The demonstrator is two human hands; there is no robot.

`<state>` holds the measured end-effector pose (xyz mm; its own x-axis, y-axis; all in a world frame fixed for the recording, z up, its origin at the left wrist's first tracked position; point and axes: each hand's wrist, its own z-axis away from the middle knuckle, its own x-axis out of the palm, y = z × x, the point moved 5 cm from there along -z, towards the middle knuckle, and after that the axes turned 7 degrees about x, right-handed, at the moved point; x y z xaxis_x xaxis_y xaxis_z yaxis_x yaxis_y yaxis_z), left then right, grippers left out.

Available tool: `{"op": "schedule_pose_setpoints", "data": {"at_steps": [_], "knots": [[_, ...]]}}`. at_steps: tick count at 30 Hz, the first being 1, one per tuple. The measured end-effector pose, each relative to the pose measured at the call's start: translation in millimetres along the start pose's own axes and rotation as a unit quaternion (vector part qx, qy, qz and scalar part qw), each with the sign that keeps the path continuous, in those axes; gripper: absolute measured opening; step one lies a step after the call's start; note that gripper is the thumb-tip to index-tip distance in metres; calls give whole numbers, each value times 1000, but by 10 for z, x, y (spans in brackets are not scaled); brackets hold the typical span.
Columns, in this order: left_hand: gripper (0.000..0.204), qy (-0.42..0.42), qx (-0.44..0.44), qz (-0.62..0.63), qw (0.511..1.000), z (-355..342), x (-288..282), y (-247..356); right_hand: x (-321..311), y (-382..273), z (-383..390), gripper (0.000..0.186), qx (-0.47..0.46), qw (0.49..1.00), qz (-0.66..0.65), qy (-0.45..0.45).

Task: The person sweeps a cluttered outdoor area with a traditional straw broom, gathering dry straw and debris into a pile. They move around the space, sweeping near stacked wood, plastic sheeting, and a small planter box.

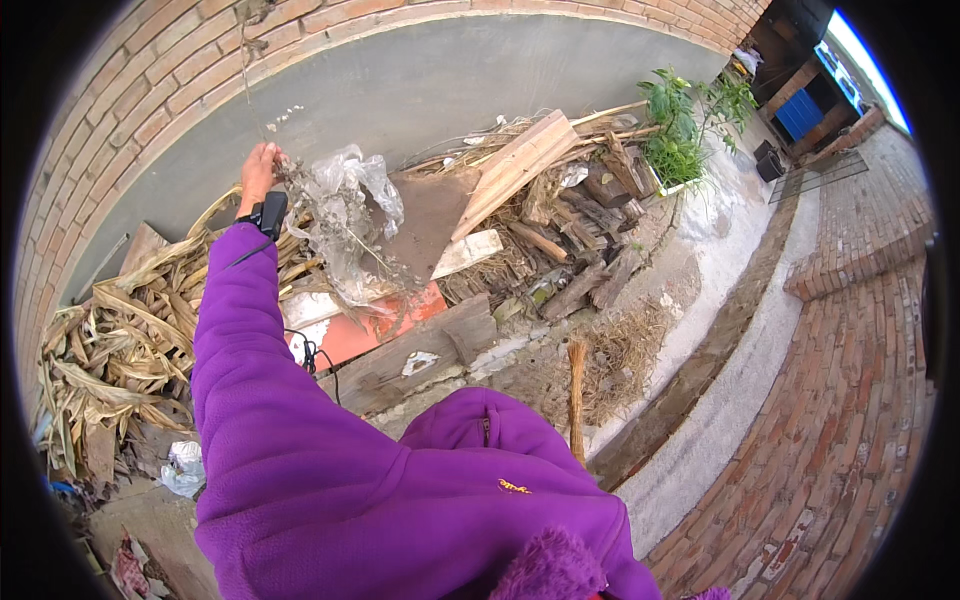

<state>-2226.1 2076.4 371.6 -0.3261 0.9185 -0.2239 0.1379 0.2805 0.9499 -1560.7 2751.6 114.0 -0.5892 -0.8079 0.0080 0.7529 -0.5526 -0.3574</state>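
My left hand point(261, 172) is raised on an outstretched arm near the grey lower part of the wall. Its fingers are closed around a bunch of dry plant stems point(345, 222), grey and thinly branched. Crumpled clear plastic film point(368, 182) hangs tangled among these stems. A black device point(272, 212) is strapped to my left wrist, below the purple sleeve. Behind the bunch, a brown board point(425, 215) lies on the heap along the wall. My right hand is out of the picture.
Dry corn husks point(125, 335) are heaped at left. Firewood point(590, 215) and pale planks point(520, 170) lie along the wall. A red-orange board point(385, 325) and black cable point(312, 352) are nearer. Green plants point(680, 125) grow farther right; a straw broom point(577, 400) stands nearby.
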Motion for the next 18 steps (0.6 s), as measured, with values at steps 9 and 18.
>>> {"op": "schedule_pose_setpoints", "data": {"at_steps": [9,18], "knots": [[31,48,96,-152,982,-234,-1021,1530,79,6,-155,35,-9,1000,20,6],[27,173,234,209,934,102,-1081,1910,62,75,-210,36,-12,1000,25,7]]}}
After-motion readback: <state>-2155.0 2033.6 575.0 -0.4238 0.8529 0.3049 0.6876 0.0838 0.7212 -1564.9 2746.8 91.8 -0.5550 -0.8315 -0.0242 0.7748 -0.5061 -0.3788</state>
